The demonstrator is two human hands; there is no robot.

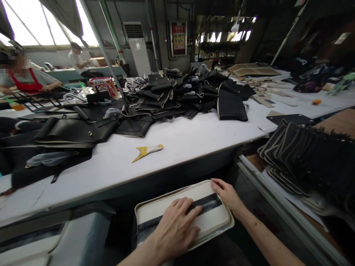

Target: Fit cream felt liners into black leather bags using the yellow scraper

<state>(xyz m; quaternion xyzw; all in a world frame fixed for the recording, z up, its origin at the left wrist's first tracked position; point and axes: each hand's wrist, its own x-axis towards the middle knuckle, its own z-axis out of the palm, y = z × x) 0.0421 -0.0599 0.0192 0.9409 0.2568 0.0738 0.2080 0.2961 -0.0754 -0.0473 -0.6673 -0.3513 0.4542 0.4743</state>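
Observation:
Low in front of me is a cream rounded rectangular panel [191,197] with a dark stripe along its middle; other layers show under its edge. My left hand [179,223] lies on top of it, fingers spread over the stripe and the cream face. At the far right corner, my right hand [226,194] grips the panel's edge, the thumb side mostly hidden. What supports the panel from below cannot be made out. Beyond it on the white table lies a yellow forked scraper-like tool [146,150], apart from both hands.
A heap of black leather-like bag pieces [166,92] covers the table's middle and left. To my right stand stacked dark panels [299,159]. Another striped cream panel [30,240] lies at lower left. Two people work at the far left, one in a red apron [30,85].

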